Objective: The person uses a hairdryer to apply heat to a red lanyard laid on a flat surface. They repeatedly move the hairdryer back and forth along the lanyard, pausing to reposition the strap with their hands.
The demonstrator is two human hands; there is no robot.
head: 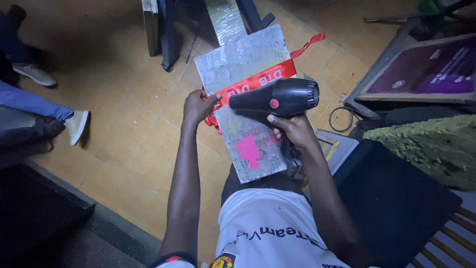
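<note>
A grey board (pixel 248 54) lies across my lap, smeared with a pink paint patch (pixel 248 150). A red ribbon (pixel 258 82) with white printed letters stretches diagonally over the board. My left hand (pixel 198 105) pins the ribbon's bunched left end against the board's edge. My right hand (pixel 293 130) grips the handle of a black hair dryer (pixel 277 98), whose nozzle points left at the ribbon.
The floor is yellow tile. Another person's legs and pale shoes (pixel 75 125) are at the left. A framed purple printing screen (pixel 426 69) leans at the right, with a coiled cable (pixel 342 119) beside it. A black board (pixel 391 198) and a greenish mat (pixel 431 144) lie near my right arm.
</note>
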